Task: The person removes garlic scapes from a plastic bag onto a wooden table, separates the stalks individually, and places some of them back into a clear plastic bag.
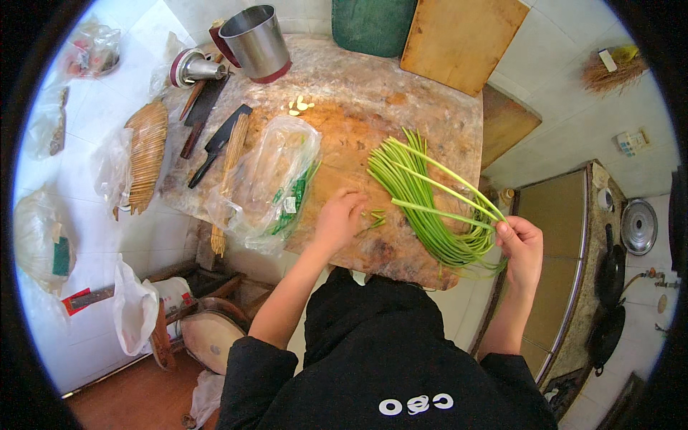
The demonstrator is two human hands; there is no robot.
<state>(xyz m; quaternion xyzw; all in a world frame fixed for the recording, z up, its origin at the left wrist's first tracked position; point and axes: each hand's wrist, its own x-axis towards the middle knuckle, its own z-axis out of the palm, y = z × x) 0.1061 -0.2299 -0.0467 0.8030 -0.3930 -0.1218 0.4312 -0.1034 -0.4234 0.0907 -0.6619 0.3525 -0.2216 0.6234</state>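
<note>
My right hand [520,251] pinches a few long green garlic scapes [451,174] near one end, past the right side of the table. Their other ends reach left across a large bundle of garlic scapes [411,207], which bends round towards me at the table's front. My left hand [342,216] is low over the wooden tabletop [344,156], fingers bent. Right beside its fingertips lie several short green stem pieces [378,218]. Whether something sits between those fingers is hidden. To its left rests a clear plastic bag [274,177] with green print.
Left on the table are a bundle of thin sticks [232,172], a black-handled knife [220,142], a cleaver [207,105] and a steel jug [258,45]. Peeled garlic cloves [300,106] lie further back. Two boards, one green [373,27] and one wooden [462,43], lean on the wall.
</note>
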